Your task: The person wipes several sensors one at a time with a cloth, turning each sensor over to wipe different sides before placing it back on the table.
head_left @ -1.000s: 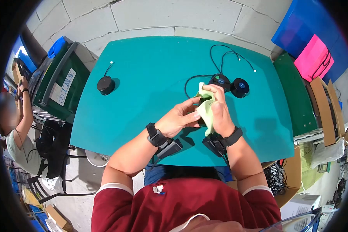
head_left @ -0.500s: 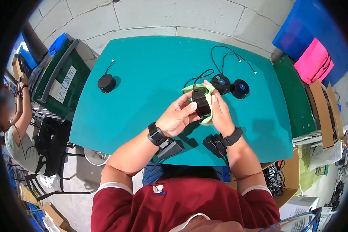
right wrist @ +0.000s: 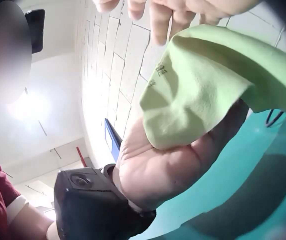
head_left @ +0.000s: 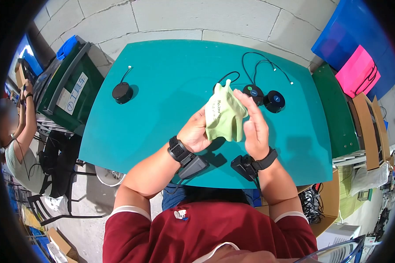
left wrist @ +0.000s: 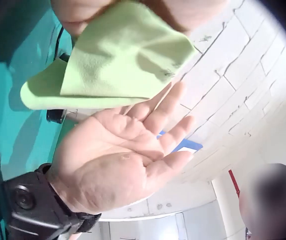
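Observation:
A light green cloth (head_left: 225,115) with small dark printing lies draped over what my left hand (head_left: 194,132) grips. Under it is the black puck-shaped device, now hidden, its black cable (head_left: 233,73) looping out beyond the far edge. The cloth also covers most of the left fingers. Close on the cloth's right side, my right hand (head_left: 256,131) is held up with straight fingers, apart from the grip. In the left wrist view the right palm (left wrist: 128,155) faces the cloth. The right wrist view has the cloth (right wrist: 198,95) hanging over the left hand (right wrist: 168,175).
Two black puck-shaped devices (head_left: 274,101) with cables stand beyond the right hand on the green table (head_left: 171,79). Another such device (head_left: 122,93) sits at the left. Behind runs a block wall; a person (head_left: 26,144) is at far left, with cartons (head_left: 368,127) at right.
The cloth has gone from the device's right side to over its top, hiding it. My right hand has released the cloth and straightened its fingers; the left hand keeps its hold.

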The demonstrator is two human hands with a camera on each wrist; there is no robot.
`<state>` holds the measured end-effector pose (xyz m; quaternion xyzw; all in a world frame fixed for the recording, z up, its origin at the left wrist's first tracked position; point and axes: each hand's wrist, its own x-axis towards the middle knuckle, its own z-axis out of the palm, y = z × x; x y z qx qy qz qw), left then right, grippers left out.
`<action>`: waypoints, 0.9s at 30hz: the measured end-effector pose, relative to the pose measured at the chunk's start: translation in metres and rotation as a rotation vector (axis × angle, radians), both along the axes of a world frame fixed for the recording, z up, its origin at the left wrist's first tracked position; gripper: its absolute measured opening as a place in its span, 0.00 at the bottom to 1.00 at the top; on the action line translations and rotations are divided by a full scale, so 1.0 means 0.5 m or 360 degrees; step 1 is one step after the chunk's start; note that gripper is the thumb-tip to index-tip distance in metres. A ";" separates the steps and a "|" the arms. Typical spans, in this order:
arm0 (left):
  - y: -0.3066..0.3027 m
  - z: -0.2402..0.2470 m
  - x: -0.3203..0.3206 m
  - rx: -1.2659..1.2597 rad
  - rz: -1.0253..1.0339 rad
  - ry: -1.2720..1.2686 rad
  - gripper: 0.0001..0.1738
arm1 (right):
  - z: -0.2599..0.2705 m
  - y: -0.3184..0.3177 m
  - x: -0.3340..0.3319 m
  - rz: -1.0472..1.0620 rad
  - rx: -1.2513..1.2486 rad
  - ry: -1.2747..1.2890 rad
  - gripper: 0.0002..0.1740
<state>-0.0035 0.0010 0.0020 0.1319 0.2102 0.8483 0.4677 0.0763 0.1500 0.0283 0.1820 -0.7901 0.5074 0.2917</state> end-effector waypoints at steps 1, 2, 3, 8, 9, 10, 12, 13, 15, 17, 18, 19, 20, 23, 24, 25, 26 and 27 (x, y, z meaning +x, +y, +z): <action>0.002 -0.002 0.001 0.0001 0.0001 0.0000 0.27 | 0.006 0.007 0.004 -0.0059 0.0277 -0.0107 0.36; 0.004 -0.005 0.003 0.0035 0.0066 0.0065 0.29 | 0.006 0.000 0.004 -0.0058 0.0278 -0.0107 0.36; 0.004 -0.007 0.005 0.0070 0.0130 0.0130 0.30 | 0.003 -0.014 0.006 -0.0191 0.0429 -0.0116 0.37; -0.001 0.009 0.020 -0.0045 0.0374 0.0605 0.37 | 0.004 -0.024 0.014 -0.0346 0.0546 -0.0274 0.39; 0.000 0.013 0.022 -0.0143 0.0431 0.0698 0.39 | 0.000 -0.022 0.010 -0.0347 0.0544 -0.0276 0.39; -0.001 0.016 0.024 -0.0146 0.0426 0.0695 0.39 | -0.007 -0.020 0.002 -0.0246 0.0414 -0.0184 0.39; -0.005 0.020 0.026 -0.0166 0.0513 0.0833 0.40 | -0.013 -0.016 -0.004 -0.0150 0.0281 -0.0093 0.40; -0.006 0.022 0.027 -0.0167 0.0509 0.0832 0.40 | -0.013 -0.014 -0.005 -0.0135 0.0230 -0.0071 0.39; -0.008 0.024 0.028 -0.0223 0.0491 0.1152 0.40 | -0.013 -0.013 -0.005 -0.0122 0.0182 -0.0050 0.39; -0.006 0.014 0.029 -0.0301 0.0509 0.1283 0.39 | -0.013 -0.011 -0.002 -0.0081 0.0047 -0.0015 0.33; -0.006 0.012 0.031 -0.0386 0.0530 0.1414 0.38 | -0.014 -0.011 -0.001 -0.0078 0.0049 -0.0020 0.33; -0.005 0.014 0.034 -0.0373 0.0544 0.1415 0.39 | -0.015 -0.011 0.000 -0.0060 -0.0024 -0.0031 0.30; -0.007 0.016 0.036 -0.0374 0.0546 0.1414 0.39 | -0.016 -0.011 0.000 -0.0042 -0.0098 -0.0042 0.26; -0.008 0.015 0.037 -0.0488 0.0526 0.1521 0.39 | -0.015 -0.005 0.001 -0.0035 -0.0117 -0.0089 0.21; -0.007 0.010 0.035 -0.0491 0.0544 0.1558 0.39 | -0.015 -0.003 0.002 -0.0010 -0.0140 -0.0128 0.19; -0.007 0.008 0.033 -0.0493 0.0564 0.1597 0.39 | -0.016 -0.001 0.002 -0.0009 -0.0140 -0.0129 0.19; -0.007 0.010 0.034 -0.0493 0.0565 0.1596 0.39 | -0.017 0.001 0.001 0.0004 -0.0142 -0.0123 0.17; -0.006 0.014 0.036 -0.0522 0.0583 0.1656 0.38 | -0.018 0.001 0.000 0.0017 -0.0145 -0.0117 0.16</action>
